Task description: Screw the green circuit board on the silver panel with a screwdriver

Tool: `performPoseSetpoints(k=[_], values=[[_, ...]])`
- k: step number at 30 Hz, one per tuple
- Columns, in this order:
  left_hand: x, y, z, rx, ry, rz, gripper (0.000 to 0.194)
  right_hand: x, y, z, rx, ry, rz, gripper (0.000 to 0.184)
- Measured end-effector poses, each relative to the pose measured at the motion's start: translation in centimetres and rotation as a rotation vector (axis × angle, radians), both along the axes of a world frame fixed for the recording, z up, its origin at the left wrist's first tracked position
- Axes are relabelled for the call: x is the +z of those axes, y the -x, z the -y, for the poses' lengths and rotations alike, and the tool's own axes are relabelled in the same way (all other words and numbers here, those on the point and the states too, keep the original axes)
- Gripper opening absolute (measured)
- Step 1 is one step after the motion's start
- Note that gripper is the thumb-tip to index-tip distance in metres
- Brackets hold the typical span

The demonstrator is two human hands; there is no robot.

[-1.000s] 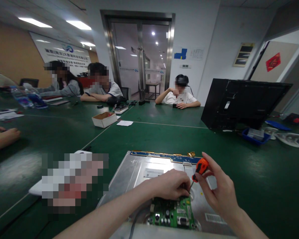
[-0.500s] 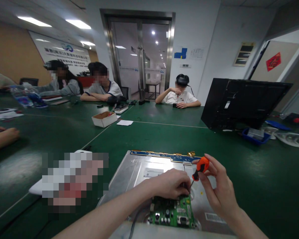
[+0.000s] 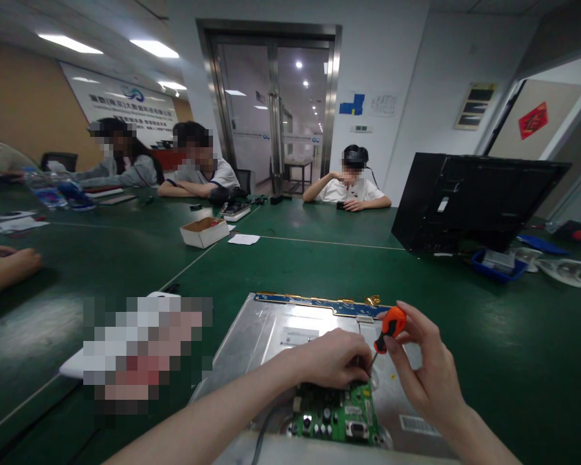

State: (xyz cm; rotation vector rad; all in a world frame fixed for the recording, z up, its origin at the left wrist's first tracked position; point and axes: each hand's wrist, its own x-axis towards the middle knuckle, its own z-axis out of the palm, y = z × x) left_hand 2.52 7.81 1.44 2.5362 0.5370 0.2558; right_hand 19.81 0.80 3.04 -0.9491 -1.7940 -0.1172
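Note:
My right hand (image 3: pixel 423 361) grips a screwdriver (image 3: pixel 391 325) by its orange and black handle. The shaft slants down to the upper right corner of a green circuit board (image 3: pixel 334 410). Fingers curled, my left hand (image 3: pixel 336 358) rests at the board's upper edge, close to the screwdriver's tip. Its fingertips are pressed together there, and what they hold, if anything, is hidden. Beneath the board lies a silver metal panel (image 3: pixel 256 336) with a blue strip board (image 3: pixel 314 305) along its far edge. The tip's exact contact point is covered by my left fingers.
A black monitor (image 3: pixel 474 203) stands at the right, beside a blue tray (image 3: pixel 498 266). On the green table (image 3: pixel 300 268) are a small open box (image 3: pixel 204 234) and white paper (image 3: pixel 244 239). Co-workers sit around the far side; another person's hand (image 3: pixel 17 265) is at left.
Both hands and the screwdriver stay in almost the same place. The whole view has shifted very slightly.

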Motion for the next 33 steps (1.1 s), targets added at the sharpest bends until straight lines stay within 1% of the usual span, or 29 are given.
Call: performPoseSetpoints(k=[2, 6, 8, 11, 15, 18, 25, 30, 33], values=[[0.1, 0.0, 0.0, -0.008, -0.001, 0.004, 0.010, -0.4, -0.1, -0.1, -0.032, -0.024, -0.001, 0.044], [0.3, 0.1, 0.1, -0.026, 0.011, 0.009, 0.021, -1.5, -0.6, -0.3, -0.078, -0.060, -0.028, 0.048], [0.3, 0.1, 0.1, -0.016, 0.016, 0.000, 0.021, -1.8, -0.7, -0.4, -0.100, -0.068, -0.030, 0.047], [0.2, 0.0, 0.0, -0.012, 0.023, -0.015, 0.017, -1.5, -0.6, -0.3, -0.108, -0.071, -0.009, 0.043], [0.0, 0.0, -0.1, -0.005, 0.016, -0.026, 0.015, -0.3, -0.2, 0.0, -0.093, -0.062, 0.028, 0.039], [0.1, 0.0, 0.0, 0.002, -0.007, -0.032, 0.010, 0.2, 0.0, 0.1, -0.089, -0.056, 0.036, 0.038], [0.3, 0.0, 0.1, 0.006, -0.024, -0.042, 0.008, 0.1, -0.1, 0.2, -0.100, -0.048, 0.039, 0.043], [0.2, 0.0, 0.1, 0.006, -0.026, -0.042, 0.008, 0.1, -0.2, 0.1, -0.115, -0.050, 0.043, 0.041], [0.2, 0.1, 0.1, 0.004, -0.028, -0.036, 0.009, 0.1, -0.2, 0.1, -0.096, -0.034, 0.041, 0.040]])
